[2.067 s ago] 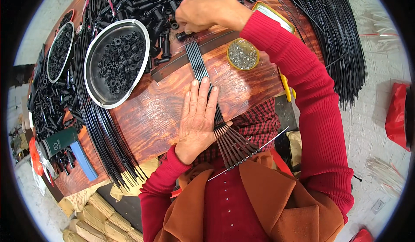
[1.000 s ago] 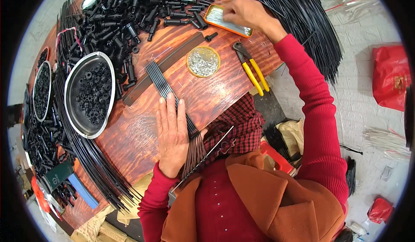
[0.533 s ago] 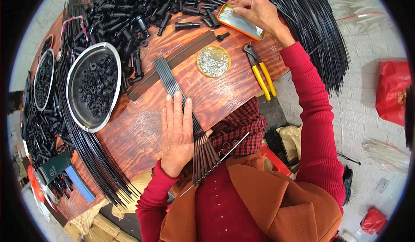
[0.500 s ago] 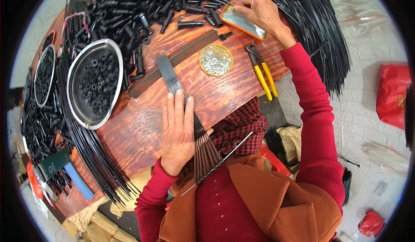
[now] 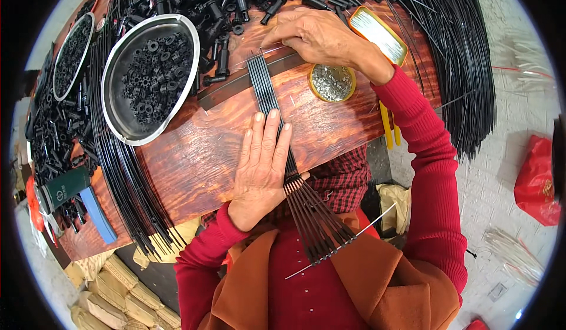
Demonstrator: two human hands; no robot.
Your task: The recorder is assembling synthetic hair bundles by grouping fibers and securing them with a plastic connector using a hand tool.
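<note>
While the left hand (image 5: 262,165) lies flat, palm down, fingers straight and close together, it pins a row of thin black rods (image 5: 277,124) against the reddish wooden table (image 5: 194,159); it presses on them, not wrapped around them. Rods run side by side from the far end near a dark strip (image 5: 236,85) laid across the table, pass under the palm, then fan out past the near table edge over the person's lap. Right hand (image 5: 315,35) sits at the far end of the rods, fingers curled down with tips at the rod ends; a thin pale wire seems to lie under the fingertips, but whether it is pinched I cannot tell. Just right of that hand: a small round tin of silvery bits (image 5: 333,82) and an oblong yellow-rimmed tray (image 5: 377,32). Yellow-handled pliers (image 5: 389,126) lie near the right table edge, partly hidden by the red sleeve. Left of the rods: a big metal bowl (image 5: 127,124) of black ring-shaped parts, with a second smaller bowl (image 5: 71,56) beyond it. Loose black tube pieces (image 5: 224,6) are heaped along the far edge, and long black rod bundles (image 5: 460,65) hang off the right side.
</note>
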